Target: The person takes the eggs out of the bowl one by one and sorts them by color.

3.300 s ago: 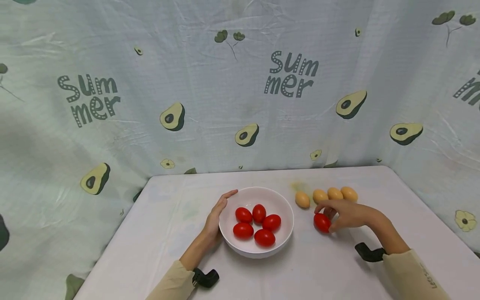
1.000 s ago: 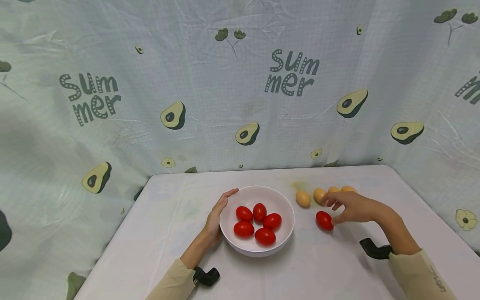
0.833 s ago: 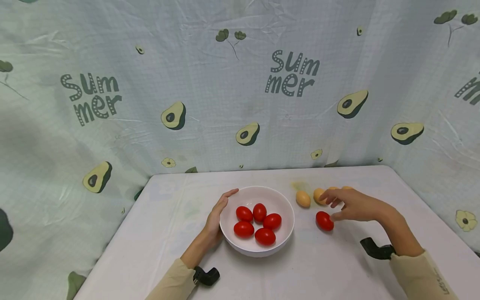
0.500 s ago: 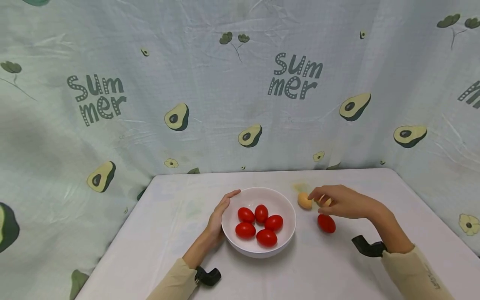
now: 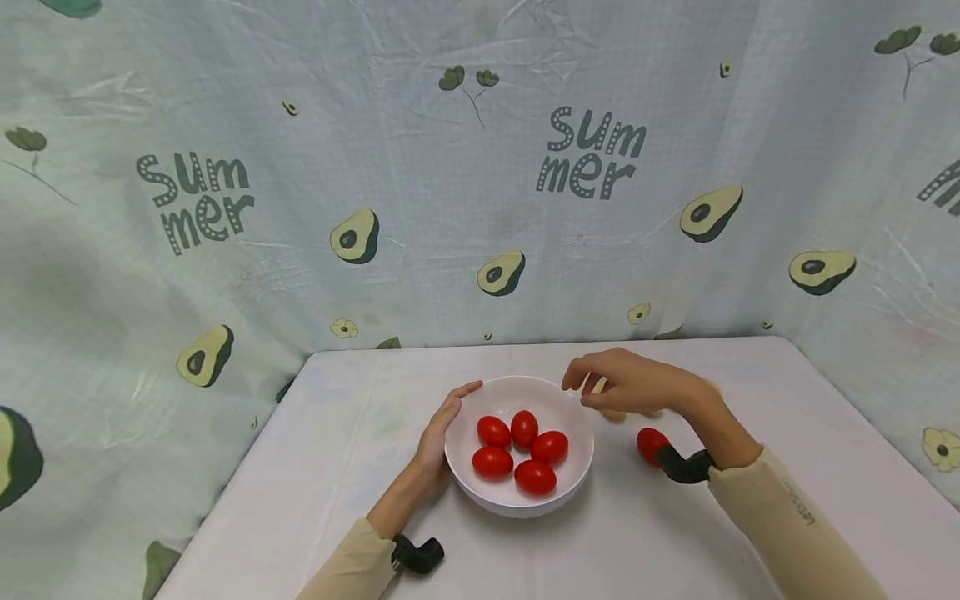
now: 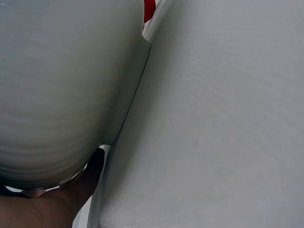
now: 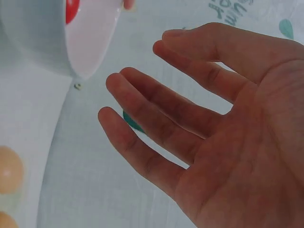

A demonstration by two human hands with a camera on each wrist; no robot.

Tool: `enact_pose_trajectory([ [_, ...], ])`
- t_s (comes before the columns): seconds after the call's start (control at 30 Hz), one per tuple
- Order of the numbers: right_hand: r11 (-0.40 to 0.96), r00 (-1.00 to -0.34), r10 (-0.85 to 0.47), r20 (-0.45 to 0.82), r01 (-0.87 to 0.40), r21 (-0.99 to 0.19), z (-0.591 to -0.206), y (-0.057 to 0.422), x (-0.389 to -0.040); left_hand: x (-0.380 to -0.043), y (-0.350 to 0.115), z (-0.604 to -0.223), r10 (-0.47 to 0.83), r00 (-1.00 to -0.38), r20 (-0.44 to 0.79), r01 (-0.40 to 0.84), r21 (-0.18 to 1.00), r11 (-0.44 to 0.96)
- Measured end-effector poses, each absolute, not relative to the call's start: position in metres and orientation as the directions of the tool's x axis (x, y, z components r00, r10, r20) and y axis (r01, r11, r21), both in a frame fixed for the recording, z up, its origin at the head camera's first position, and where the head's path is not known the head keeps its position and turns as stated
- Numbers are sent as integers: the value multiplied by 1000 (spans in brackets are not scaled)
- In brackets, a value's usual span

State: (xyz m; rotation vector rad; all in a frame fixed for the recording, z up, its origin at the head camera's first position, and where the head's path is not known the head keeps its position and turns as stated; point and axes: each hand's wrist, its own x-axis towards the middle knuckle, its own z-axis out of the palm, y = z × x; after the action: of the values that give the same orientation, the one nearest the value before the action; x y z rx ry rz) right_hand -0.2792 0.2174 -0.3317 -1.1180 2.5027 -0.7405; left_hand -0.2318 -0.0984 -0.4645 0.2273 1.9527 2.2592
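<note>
A white bowl (image 5: 517, 510) stands on the table with several glossy red eggs (image 5: 535, 477) in it. My left hand (image 5: 433, 437) rests along the bowl's left side, its fingers laid out against the wall and one fingertip at the rim. In the left wrist view the thumb (image 6: 90, 175) presses low on the bowl. Above the bowl's right rim hovers my right hand (image 5: 633, 382), holding nothing; the right wrist view shows its fingers spread loosely. Below the right wrist lies another red egg (image 5: 650, 443), partly covered by the black wrist camera.
Behind the right hand lie several yellow eggs (image 5: 612, 415), mostly hidden; the right wrist view shows a yellow egg (image 7: 8, 170) near the table edge. The white tabletop (image 5: 360, 400) ends at a printed curtain (image 5: 420, 208).
My right hand has left the red egg on the table, passed over the yellow eggs and moved left to the bowl's rim. My left hand and the bowl have stayed in place.
</note>
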Motion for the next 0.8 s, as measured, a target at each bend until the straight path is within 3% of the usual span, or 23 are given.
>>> enact_pose_trajectory([
  [0.43,503,-540,-835,-105,-671,-545,-323,152,-292,-232,-97,-463,207,-978,14,-18,988,-150],
  [0.8,519,-475,-845,-245,-622,-586,-339,104,-296,-233,-97,-464,195,-981,16,-17,986,-163],
])
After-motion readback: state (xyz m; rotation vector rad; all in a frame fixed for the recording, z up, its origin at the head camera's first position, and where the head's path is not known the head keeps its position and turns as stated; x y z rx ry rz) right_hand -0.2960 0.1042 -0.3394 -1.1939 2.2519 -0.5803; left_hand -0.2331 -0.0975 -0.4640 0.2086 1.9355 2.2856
